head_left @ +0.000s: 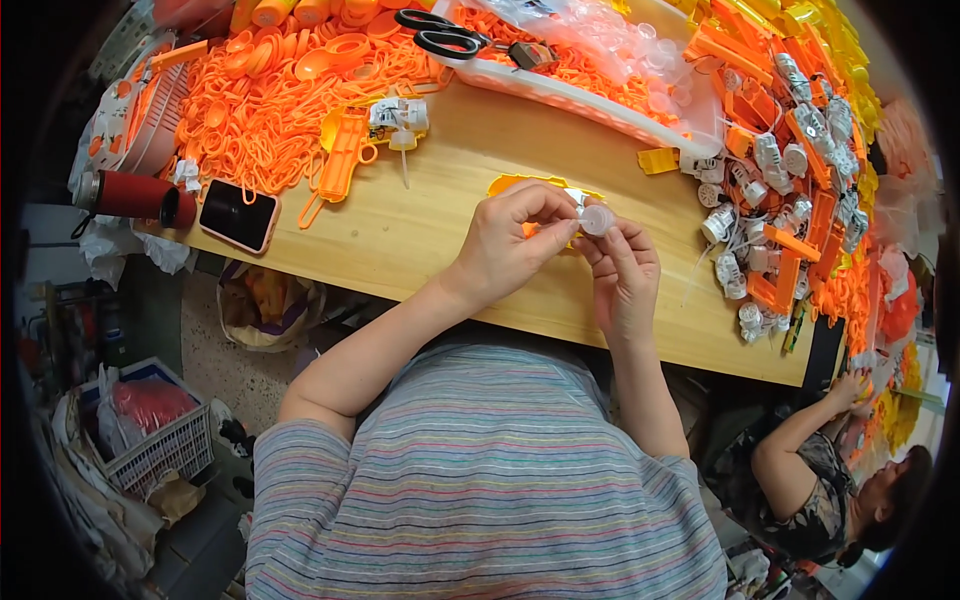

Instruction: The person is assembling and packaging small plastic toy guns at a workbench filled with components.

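Note:
Over the middle of the table my two hands meet around a small round translucent white plastic piece [597, 219]. My right hand [627, 275] pinches it from below between thumb and fingers. My left hand [512, 240] is closed, thumb against fingertips, right beside the piece; what lies in that pinch is too small to make out. Just behind my fingers is a yellow plastic part [505, 183], mostly covered by my left hand. Farther left on the table lies an orange and yellow plastic assembly [345, 155] with a white mechanism on it.
Orange plastic loops [255, 130] heap at the back left, near a phone [240, 214] and a red flask [130, 193]. Black-handled scissors [445, 40] rest on a white tray [600, 115] of parts. White mechanisms [770, 160] pile up at right. Another person [810, 480] works at lower right.

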`<state>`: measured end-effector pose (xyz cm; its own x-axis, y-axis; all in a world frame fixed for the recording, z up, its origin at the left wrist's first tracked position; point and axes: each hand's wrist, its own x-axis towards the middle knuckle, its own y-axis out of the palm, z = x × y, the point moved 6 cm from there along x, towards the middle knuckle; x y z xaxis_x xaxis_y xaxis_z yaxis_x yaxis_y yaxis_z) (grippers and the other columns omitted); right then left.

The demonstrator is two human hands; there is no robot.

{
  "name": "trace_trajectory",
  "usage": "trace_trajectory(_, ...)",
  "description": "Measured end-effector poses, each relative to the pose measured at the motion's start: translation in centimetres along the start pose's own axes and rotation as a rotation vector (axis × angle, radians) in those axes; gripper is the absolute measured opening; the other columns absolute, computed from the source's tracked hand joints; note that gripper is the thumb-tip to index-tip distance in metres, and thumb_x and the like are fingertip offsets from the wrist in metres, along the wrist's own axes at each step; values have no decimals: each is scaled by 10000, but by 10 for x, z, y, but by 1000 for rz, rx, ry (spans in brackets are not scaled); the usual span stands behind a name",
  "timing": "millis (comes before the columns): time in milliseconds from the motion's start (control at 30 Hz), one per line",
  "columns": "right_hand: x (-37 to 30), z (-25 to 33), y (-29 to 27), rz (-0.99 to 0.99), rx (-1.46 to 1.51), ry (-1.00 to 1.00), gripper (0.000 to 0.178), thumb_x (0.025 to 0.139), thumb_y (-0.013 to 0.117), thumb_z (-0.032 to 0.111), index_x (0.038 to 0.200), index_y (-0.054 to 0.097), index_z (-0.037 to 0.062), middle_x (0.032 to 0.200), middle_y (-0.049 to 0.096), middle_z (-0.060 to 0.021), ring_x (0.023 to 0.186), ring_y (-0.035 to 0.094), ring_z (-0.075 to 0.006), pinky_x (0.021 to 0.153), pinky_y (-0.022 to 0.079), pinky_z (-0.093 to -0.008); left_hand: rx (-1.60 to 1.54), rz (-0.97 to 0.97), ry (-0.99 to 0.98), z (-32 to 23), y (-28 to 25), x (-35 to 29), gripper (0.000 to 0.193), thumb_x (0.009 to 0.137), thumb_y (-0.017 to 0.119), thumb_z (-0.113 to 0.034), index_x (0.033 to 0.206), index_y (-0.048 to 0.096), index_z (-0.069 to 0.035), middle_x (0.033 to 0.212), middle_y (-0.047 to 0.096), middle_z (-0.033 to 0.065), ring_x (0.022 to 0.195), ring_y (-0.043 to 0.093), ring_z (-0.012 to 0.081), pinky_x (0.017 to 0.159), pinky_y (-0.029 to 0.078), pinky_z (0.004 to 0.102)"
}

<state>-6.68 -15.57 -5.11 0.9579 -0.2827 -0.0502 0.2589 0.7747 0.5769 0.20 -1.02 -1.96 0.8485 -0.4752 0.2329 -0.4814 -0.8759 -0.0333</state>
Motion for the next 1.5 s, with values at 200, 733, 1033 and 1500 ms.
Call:
trace_trajectory(200,-5,-3,-1,-9,-45,8,130,969,597,84,1066,610,-1,1248,622,-209,1094,642,-227,928,555,-357,79,46,46,-4,5,-1,58,874,649,-12,912,656,31,941,691,69,873,659,127,771,553,279)
trace_trajectory(733,-13,1,4,48,-338,-268,121,941,617,28,1057,606,-4,1302,573,-261,1156,603,-256,986,512,-389,301,-28,274,-14,10,-9,78,837,665,-16,910,639,-3,860,691,95,766,689,214,681,542,309)
trace_trajectory(1033,-14,-6,-5,10,-191,-139,121,965,594,54,1074,596,0,1285,592,-229,1157,607,-245,990,518,-391,106,17,105,-1,8,-6,61,828,678,2,883,652,6,863,709,83,767,683,155,695,544,274)
trace_trajectory(1500,-17,-2,-3,14,-252,-234,117,961,604,44,1067,586,-2,1270,603,-206,1099,615,-213,974,512,-368,247,24,314,-14,13,-7,71,831,666,18,896,641,3,854,686,104,751,671,208,667,529,301)
